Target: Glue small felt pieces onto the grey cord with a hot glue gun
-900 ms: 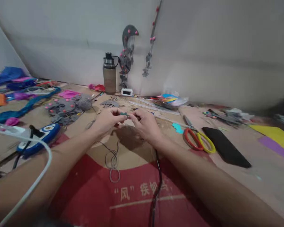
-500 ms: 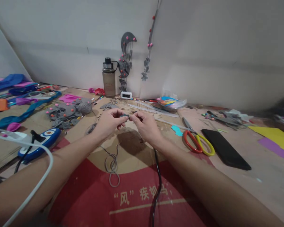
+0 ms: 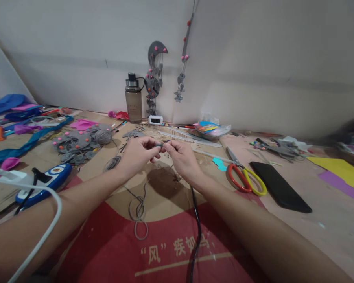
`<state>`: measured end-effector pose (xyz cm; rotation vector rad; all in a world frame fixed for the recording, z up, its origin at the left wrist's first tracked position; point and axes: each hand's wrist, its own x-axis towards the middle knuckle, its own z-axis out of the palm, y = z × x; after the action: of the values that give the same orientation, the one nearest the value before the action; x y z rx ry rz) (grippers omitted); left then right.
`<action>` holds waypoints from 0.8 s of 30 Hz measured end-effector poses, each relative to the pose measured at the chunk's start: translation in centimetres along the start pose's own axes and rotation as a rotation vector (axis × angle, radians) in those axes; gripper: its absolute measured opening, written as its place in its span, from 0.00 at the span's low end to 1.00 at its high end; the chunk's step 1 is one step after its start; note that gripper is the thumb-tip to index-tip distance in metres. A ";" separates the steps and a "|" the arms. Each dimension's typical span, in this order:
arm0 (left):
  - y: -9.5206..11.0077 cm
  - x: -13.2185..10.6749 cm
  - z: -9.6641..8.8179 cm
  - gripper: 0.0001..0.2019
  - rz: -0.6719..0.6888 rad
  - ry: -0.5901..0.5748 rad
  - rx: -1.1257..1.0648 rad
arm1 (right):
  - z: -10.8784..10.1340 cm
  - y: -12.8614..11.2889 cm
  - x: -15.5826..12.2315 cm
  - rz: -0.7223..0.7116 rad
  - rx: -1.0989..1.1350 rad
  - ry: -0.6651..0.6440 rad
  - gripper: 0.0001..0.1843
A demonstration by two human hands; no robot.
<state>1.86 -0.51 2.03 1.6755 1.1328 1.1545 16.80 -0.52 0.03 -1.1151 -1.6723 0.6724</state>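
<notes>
A small green piece was pinched, at frame centre, by the fingers of the left hand and the right hand.

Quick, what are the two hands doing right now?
Left hand: closed, pinching a small greenish piece.
Right hand: closed at the same piece; exact grip hidden.

Small dark-teal piece, mostly hidden, exact shape and material unclear; pinched at fingertips of left hand and right hand, raised above tan-and-red printed cardboard.
</notes>
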 end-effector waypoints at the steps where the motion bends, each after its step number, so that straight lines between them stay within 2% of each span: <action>1: 0.0 0.0 0.0 0.09 0.000 -0.006 0.004 | 0.0 0.1 0.0 0.003 0.003 -0.002 0.15; 13: 0.1 -0.3 -0.2 0.10 0.007 -0.074 -0.002 | 0.2 0.1 0.0 0.047 0.032 -0.005 0.15; 19: 0.0 -0.1 -0.8 0.11 0.027 -0.146 0.051 | 0.1 -0.3 -0.1 0.077 0.018 -0.007 0.16; 24: -0.4 0.3 -1.1 0.11 0.076 -0.156 0.159 | 0.0 -0.4 -0.2 0.079 -0.017 -0.014 0.16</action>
<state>0.73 -0.01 2.08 1.9100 1.0939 0.9816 16.71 -0.89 0.27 -1.1964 -1.6556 0.7181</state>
